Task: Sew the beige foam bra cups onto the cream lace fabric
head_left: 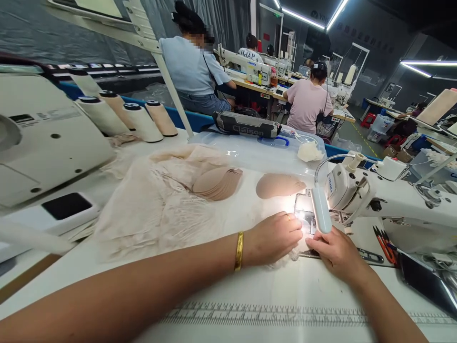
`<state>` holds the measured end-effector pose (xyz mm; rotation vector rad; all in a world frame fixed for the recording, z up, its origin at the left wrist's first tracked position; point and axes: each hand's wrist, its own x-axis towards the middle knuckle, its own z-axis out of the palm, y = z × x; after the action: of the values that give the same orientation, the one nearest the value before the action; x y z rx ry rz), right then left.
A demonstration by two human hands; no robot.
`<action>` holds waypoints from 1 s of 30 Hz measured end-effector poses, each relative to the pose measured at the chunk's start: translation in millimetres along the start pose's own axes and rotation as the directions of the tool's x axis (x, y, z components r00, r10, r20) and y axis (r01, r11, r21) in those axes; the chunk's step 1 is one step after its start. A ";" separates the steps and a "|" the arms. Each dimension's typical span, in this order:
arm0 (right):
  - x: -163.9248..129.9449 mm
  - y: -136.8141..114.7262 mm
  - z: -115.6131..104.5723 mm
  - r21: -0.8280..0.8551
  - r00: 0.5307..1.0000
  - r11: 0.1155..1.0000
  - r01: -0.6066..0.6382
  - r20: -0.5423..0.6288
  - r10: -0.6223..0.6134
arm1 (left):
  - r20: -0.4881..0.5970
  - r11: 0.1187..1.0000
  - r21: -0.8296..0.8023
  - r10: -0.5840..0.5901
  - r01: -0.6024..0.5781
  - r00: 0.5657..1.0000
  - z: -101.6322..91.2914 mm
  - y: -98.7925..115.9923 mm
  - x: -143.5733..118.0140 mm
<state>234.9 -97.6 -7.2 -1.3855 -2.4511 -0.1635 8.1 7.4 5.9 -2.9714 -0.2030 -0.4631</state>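
Here, both hands work close together at the needle area of a white sewing machine (392, 200) that fills the right side of the table (250, 305). Left hand (273, 238), gold bangle (239, 251) on the wrist and a ring on one finger, lies palm down with fingers together and curled, pressing a scrap of pale lace fabric (289, 256) flat against the table; the fabric shows only as a frilled edge under and just near of the hand. Right hand (337, 252) sits just right of it, fingers bent and together, tips on the table surface by the brightly lit needle plate (305, 216); whether it pinches the fabric cannot be told, as glare and the left hand hide the contact. A white gooseneck lamp (320, 207) hangs directly over the gap between the hands and blocks the view of the needle. Far of the hands lies one beige bra cup (280, 185), and left of that a fanned stack of beige cups (217, 183) resting on a loose heap of pale lace (157, 209). Farther back, a clear plastic box lid (250, 152) and a grey device (246, 125). Four thread cones (141, 121) stand at far left behind a second white machine body (43, 138). Red-handled snips (384, 245) and a dark phone (426, 283) lie right of the right hand. A printed ruler strip (267, 314) runs along the near table edge. Other people (307, 102) sit at machines in the far background.
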 end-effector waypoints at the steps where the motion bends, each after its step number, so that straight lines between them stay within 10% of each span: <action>1: 0.1 0.5 -0.3 0.020 1.000 1.000 0.002 -0.011 -0.001 | -0.004 1.000 0.004 0.004 -0.004 1.000 1.0 -0.2 -0.5; 14: 0.3 2.5 -0.4 0.133 1.000 0.991 0.002 -0.020 0.001 | -0.043 0.988 -0.118 -0.106 0.101 0.993 10.6 0.2 0.2; 30: -0.9 6.9 8.1 0.019 0.980 0.981 -0.194 -0.038 0.195 | -0.147 0.963 -0.259 0.042 -0.080 0.988 30.9 -26.6 24.1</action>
<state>239.4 -92.7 -15.5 -1.5890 -2.2639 -0.1251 35.9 40.7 -13.0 -3.1725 -0.0363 -0.7432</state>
